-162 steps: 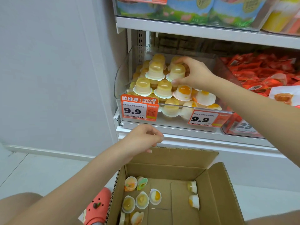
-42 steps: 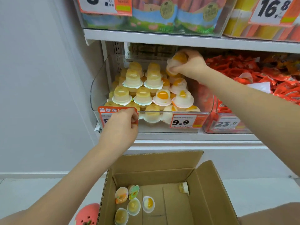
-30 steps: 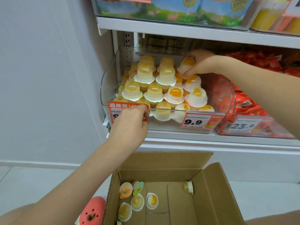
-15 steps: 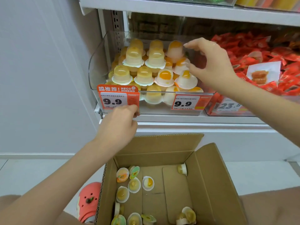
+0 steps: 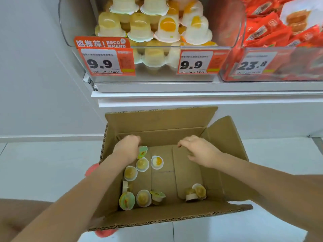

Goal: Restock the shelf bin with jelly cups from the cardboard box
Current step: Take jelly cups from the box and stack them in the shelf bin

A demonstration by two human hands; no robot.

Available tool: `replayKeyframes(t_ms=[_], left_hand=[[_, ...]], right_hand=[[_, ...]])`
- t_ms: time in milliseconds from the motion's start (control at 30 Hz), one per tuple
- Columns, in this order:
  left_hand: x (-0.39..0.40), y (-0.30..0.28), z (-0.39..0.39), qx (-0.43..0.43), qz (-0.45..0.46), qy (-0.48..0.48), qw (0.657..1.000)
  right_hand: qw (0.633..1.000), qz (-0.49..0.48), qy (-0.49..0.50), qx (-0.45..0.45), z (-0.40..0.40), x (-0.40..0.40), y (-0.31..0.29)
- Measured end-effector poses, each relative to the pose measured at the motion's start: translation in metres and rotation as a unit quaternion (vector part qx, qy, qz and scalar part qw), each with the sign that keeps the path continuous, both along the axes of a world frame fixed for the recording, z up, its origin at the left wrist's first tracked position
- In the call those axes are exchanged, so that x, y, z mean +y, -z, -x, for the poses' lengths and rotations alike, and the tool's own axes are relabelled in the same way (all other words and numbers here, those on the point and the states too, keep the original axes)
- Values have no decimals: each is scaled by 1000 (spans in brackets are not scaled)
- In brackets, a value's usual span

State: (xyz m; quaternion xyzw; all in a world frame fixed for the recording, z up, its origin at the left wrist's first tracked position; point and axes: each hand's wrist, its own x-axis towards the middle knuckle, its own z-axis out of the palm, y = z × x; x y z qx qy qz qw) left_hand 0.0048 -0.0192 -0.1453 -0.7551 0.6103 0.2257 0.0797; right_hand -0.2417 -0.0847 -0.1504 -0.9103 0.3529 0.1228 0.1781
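The clear shelf bin (image 5: 236, 23) at the top is piled with yellow and white jelly cups (image 5: 167, 28). Below it stands the open cardboard box (image 5: 157, 119) on the floor. Both my hands are down inside it at the far end. My left hand (image 5: 128, 149) hovers over the far-left corner, fingers curled downward beside a green-lidded cup (image 5: 142, 151). My right hand (image 5: 201, 152) is at the far right, fingers bent down. What lies under either palm is hidden. Several loose cups (image 5: 157, 162) lie on the box floor, with more by the near wall (image 5: 143, 198).
Orange price tags (image 5: 106, 62) hang on the bin's front. A second bin of red snack packets (image 5: 279, 32) stands to the right. The white shelf edge (image 5: 192, 95) juts out above the box. A red shoe (image 5: 90, 169) shows left of the box.
My right hand has left the bin and dropped into the box's far right. My left hand has come off the price tag into the far-left corner. The view has tilted down.
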Motion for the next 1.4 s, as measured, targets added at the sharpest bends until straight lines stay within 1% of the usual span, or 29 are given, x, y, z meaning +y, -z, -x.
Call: replayKeyframes(t_ms=[67, 133, 200, 267, 333, 467, 500, 533, 633, 733, 800, 867, 967, 1067, 1167, 1267, 1333, 1367, 1400], left_hand=[[-4, 33, 1, -41, -44, 6, 998], [-5, 64, 0, -71, -83, 11, 994], [-6, 93, -5, -87, -98, -3, 991], [-7, 117, -13, -99, -102, -24, 990], [-8, 136, -20, -114, -106, -17, 988], [-12, 165, -22, -160, -88, 16, 983], [-14, 170, -22, -167, -79, 16, 983], [-15, 174, -23, -177, -52, 18, 983], [-18, 185, -28, -191, 25, 45, 980], [-14, 191, -29, -209, 32, 50, 976], [-12, 194, -27, -209, 19, 51, 976], [-14, 195, -29, -209, 30, 67, 975], [-17, 191, -28, -212, 0, 81, 974], [-14, 186, -29, -213, 16, 96, 972], [-13, 168, -27, -172, -48, 98, 979], [-16, 127, -23, -133, -53, 46, 989], [-21, 95, -20, -92, -44, -1, 995], [-24, 78, -18, -47, -39, -42, 997], [-26, 57, -16, 29, -37, -101, 994]], right_hand=[[997, -53, 42, 40, 5, -1, 31], [987, -107, 104, 53, 9, -3, 57], [977, -145, 146, 57, 8, -5, 80], [972, -169, 157, 52, 0, -6, 102], [969, -187, 154, 46, -16, -5, 123], [966, -218, 137, 19, -64, 4, 159], [968, -214, 133, 10, -75, 6, 167], [969, -208, 130, 5, -86, 7, 174], [973, -185, 137, 19, -105, 10, 191], [976, -160, 145, 22, -110, 11, 199], [974, -167, 150, 11, -108, 10, 198], [968, -185, 166, -8, -103, 9, 197], [952, -224, 206, -34, -91, 8, 192], [938, -244, 239, -55, -75, 7, 181], [921, -250, 285, -89, -59, 5, 162], [887, -273, 344, -138, -49, 5, 133], [848, -317, 386, -175, -47, 7, 108], [825, -345, 403, -192, -47, 7, 92], [806, -370, 413, -208, -48, 8, 74]])
